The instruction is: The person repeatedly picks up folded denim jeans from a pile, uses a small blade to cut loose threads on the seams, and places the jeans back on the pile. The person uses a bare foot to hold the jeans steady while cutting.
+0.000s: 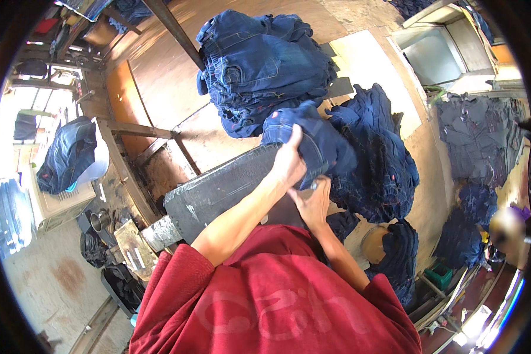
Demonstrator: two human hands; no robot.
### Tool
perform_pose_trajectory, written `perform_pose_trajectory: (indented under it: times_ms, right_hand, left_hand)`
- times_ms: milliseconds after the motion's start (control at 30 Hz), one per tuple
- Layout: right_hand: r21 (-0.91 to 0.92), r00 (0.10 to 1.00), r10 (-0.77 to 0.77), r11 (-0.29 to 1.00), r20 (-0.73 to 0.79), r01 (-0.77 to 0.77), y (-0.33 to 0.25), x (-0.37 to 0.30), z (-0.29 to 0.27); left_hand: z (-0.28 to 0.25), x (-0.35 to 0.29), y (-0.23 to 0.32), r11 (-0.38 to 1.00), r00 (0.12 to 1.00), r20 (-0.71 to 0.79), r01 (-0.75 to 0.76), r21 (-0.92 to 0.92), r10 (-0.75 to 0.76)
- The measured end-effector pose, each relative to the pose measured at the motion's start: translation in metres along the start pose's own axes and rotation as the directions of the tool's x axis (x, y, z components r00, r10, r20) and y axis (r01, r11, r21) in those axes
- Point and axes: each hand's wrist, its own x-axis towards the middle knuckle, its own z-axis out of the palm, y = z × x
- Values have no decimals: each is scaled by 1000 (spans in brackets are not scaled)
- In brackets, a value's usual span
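Left hand [290, 165]: fingers closed on denim garment [323, 141] | right hand [314, 205]: fingers curled at edge, grip unclear

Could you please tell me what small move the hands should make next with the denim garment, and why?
I would probably draw the right hand away from the left hand to straighten the denim garment: it looks bunched, and both hands are close together at its near side.

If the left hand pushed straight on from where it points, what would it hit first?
Beyond the denim garment at its fingers, the left hand would probably meet the large denim pile ahead; depth is unclear from this single view.
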Motion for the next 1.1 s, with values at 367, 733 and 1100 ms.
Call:
perform_pose_trajectory:
  times_ms: [367,733,1100]
  right_hand:
    - [225,690,-183,974,700,30,-109,-7,25]
    - [472,487,-170,638,857,-608,-115,-15,-18]
    - [320,738,-4,902,675,-289,-97,-8,-18]
  left_hand:
    - [-106,-185,141,937,866,-358,-335,100,348]
    - [-157,-311,95,133,943,-325,313,940,76]
    - [-124,-422,242,-196,470,-491,837,510,734]
